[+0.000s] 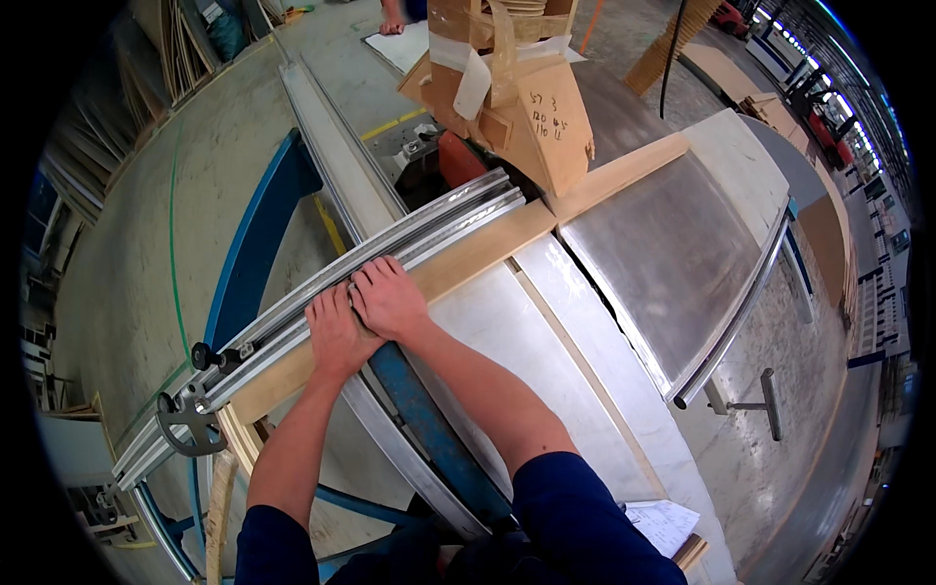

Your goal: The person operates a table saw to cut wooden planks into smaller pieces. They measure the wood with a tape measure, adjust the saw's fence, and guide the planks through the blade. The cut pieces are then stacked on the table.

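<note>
A long pale wooden board [483,252] lies along the aluminium fence [444,216] of a sliding table saw. My left hand [334,330] grips the board against the fence, fingers curled over the top. Close beside it, my right hand [387,295] holds the same board, its fingertips reaching the fence. A second pale wooden piece [629,177] meets the board's far end at the slot in the metal table [673,263]. Above that junction hangs a makeshift hood [556,117] of brown board and tape; no blade shows beneath it.
Black clamp knobs and a stop [185,429] sit at the fence's left end. A curved blue frame [255,229] stands beyond the fence. Papers [665,525] lie at the lower right. Another person's hand [392,19] shows at the top, near a white sheet [402,45].
</note>
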Demonstrator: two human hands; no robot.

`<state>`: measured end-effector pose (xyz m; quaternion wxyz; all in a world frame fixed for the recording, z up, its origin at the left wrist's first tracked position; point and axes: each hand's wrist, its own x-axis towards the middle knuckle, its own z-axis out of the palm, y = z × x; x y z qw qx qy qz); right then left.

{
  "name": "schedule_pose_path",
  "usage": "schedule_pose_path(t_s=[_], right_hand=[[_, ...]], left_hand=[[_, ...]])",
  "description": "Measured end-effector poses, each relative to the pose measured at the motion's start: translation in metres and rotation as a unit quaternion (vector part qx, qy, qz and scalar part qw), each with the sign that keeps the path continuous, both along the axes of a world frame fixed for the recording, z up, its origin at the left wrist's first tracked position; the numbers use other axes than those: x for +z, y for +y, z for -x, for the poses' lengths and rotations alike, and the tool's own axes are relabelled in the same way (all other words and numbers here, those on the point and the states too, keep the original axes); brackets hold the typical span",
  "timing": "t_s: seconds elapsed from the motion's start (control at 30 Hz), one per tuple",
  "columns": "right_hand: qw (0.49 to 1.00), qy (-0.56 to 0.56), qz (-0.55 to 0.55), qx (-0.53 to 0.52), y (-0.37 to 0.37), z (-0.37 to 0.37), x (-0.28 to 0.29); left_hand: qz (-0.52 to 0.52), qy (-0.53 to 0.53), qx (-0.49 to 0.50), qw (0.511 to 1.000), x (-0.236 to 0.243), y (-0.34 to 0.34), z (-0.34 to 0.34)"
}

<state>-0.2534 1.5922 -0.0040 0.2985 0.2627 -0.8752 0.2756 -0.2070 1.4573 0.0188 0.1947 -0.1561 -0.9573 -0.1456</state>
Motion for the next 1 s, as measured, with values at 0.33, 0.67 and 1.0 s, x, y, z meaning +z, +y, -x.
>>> schedule_pose_path(t_s=[0.33, 0.67, 1.0], right_hand=[[0.879, 0.083, 0.236, -0.407, 0.255, -0.045, 0.038], [0.904, -0.257, -0.048, -0.338, 0.427, 0.097, -0.038], [0.854, -0.266, 0.018, -0.446, 0.432, 0.017, -0.031]], left_hand=[[0.001, -0.024, 0.001, 1.0, 0.009, -0.01, -0.01], [-0.004, -0.072, -0.007, 0.997, 0.019, -0.007, -0.006], [0.018, -0.097, 0.031, 0.995, 0.019, -0.009, 0.001]])
